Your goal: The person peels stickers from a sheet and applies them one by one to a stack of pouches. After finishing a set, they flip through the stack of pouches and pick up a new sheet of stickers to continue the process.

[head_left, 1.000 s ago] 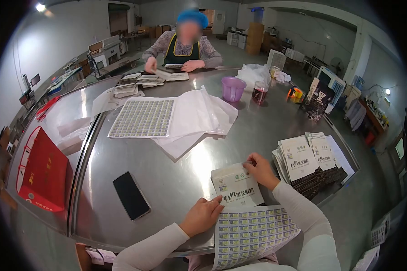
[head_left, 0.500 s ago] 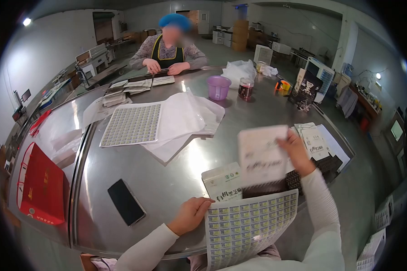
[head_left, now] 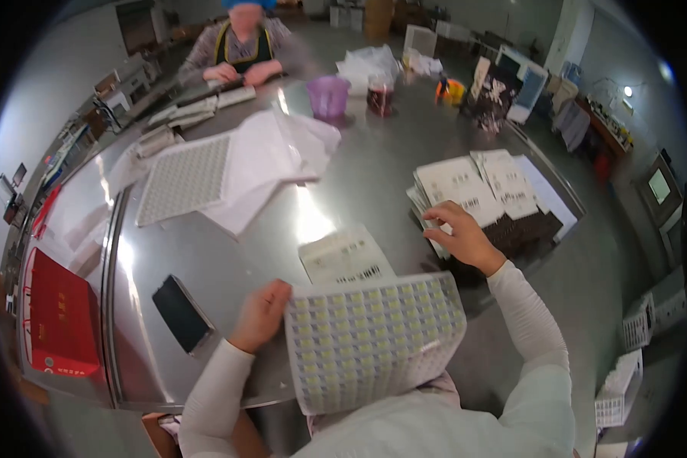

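My left hand (head_left: 263, 313) pinches the upper left corner of a sheet of small green-and-white stickers (head_left: 374, 328), which hangs curved over the table's near edge. Just behind the sheet, a pale printed packet (head_left: 345, 256) lies flat, partly hidden by it. My right hand (head_left: 462, 235) is empty, with thumb and fingers apart, beside a stack of pale packets (head_left: 454, 183) with dark patterned sides. More such packets (head_left: 505, 182) lie to the right of that stack.
A phone (head_left: 182, 314) and a red bag (head_left: 62, 317) lie left. Another sticker sheet (head_left: 187, 177) rests on white paper. Farther back are a purple basket (head_left: 328, 97), a jar (head_left: 380, 95), orange tape (head_left: 452, 92) and a black bag (head_left: 495, 95). A co-worker (head_left: 242, 49) sits opposite.
My right hand has released its packet onto the stack at the right. The camera view has shifted, and the sticker sheet in my left hand has swung flatter.
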### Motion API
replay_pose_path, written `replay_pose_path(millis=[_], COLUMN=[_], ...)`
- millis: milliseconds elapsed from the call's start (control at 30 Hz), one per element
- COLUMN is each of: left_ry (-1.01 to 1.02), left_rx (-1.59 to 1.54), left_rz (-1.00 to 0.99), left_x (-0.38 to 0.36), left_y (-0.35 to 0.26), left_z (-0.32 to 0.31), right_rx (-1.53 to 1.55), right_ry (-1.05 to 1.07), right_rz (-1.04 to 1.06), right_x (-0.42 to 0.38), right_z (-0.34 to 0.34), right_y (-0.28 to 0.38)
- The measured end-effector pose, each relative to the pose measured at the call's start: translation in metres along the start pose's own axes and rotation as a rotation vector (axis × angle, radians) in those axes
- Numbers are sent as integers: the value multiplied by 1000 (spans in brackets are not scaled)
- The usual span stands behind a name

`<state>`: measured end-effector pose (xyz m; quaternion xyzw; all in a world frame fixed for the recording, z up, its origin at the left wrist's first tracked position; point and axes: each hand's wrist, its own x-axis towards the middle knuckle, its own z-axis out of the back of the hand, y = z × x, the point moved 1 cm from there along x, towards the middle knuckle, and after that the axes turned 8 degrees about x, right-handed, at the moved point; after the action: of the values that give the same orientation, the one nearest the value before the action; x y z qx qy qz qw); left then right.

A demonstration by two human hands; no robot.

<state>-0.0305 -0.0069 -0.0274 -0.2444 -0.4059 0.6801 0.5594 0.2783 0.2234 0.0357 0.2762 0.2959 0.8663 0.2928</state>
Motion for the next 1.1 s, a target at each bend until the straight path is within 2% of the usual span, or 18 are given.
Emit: replay_pose_path(millis=[100, 200, 333, 433, 533, 633, 733, 867, 1000, 1100], left_ry=[-37, -77, -156, -188, -214, -264, -314, -347, -293, -331], left_rx=[11, 62, 29, -23, -15, -45, -117, -435, -343, -373], left_rz=[-1, 30, 19, 23, 12, 9, 106, 147, 140, 153], left_x=[-2, 0, -1, -6, -12, -21, -35, -50, -59, -61], left_y=[0, 0, 14, 7, 10, 5, 7, -4, -11, -8], left_z=[5, 14, 16, 21, 27, 31, 35, 27, 20, 17], right_rx=[30, 96, -56, 83, 344, 546, 461, 400, 406, 499], right_ry=[31, -27, -44, 41, 9, -58, -152, -201, -170, -123], right_rz=[-95, -222, -232, -372, -312, -345, -279, -190, -200, -220], right_x=[-27, -47, -69, -76, -76, -71, -62, -55, -49, -48], right_z=[-13, -20, -23, -28, -43, -53, -58, -65, -66, -62], right_y=[1, 2, 3, 6, -1, -2, 6, 6, 10, 12])
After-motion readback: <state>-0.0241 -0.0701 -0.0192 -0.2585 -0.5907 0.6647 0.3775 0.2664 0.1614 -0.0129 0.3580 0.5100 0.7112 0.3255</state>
